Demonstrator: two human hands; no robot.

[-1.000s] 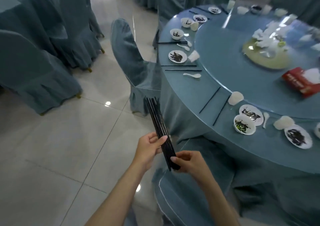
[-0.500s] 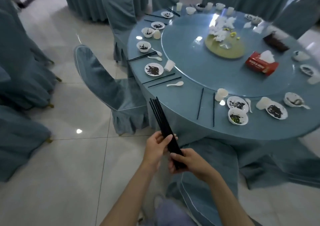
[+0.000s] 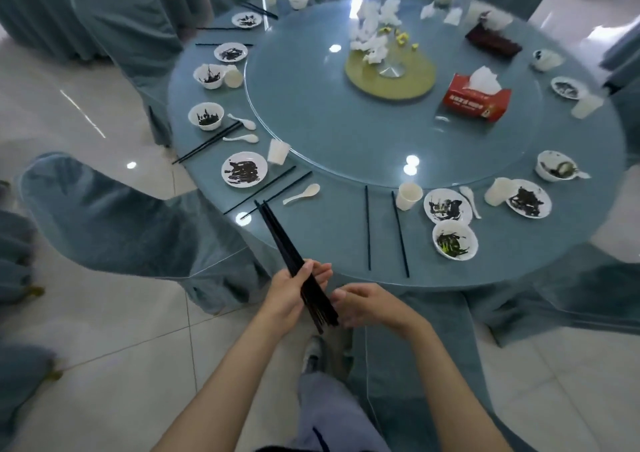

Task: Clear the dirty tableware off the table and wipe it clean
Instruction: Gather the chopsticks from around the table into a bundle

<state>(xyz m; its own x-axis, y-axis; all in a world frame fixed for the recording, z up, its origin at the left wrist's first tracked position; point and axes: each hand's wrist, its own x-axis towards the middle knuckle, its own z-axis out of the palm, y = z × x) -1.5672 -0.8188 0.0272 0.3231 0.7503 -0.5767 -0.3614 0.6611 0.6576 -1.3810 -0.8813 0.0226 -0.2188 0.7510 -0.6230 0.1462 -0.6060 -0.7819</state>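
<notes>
While left hand (image 3: 287, 299) fingers are clasping chopsticks (image 3: 278, 233) just off counter (image 3: 329, 237) edge, right hand (image 3: 370, 304) fingers, loosely curled, are evening butt ends for carrying; whether gripping, cannot tell.

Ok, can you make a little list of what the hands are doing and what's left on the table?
Left hand: grips a bundle of black chopsticks
Right hand: by the bundle's lower end; grip unclear
Table: round, blue cloth, glass top
Left to clear: loose chopsticks, dirty plates, bowls, cups, spoons
Also there: red tissue box
</notes>
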